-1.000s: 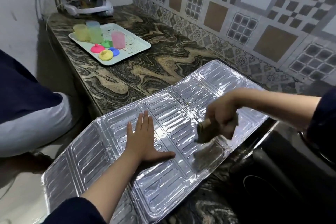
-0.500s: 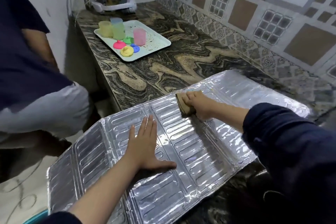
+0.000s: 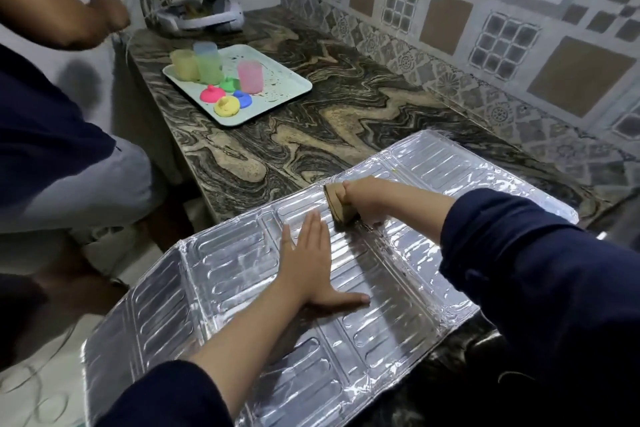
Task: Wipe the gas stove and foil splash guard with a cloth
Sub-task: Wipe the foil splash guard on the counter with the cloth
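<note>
Head view: I see the foil guard [image 3: 242, 288] lying flat on the marbled counter [image 3: 311, 128], its near-left panels overhanging the edge. My left hand [image 3: 308, 274] presses palm-down on the middle panel, fingers straight and thumb splayed, while my right hand [image 3: 363, 199] grips a folded brown cloth [image 3: 337, 204] against the foil just beyond the left fingertips. Behind, a tray [image 3: 294, 80] carries coloured cups and lids (a second person stands at far left).
</note>
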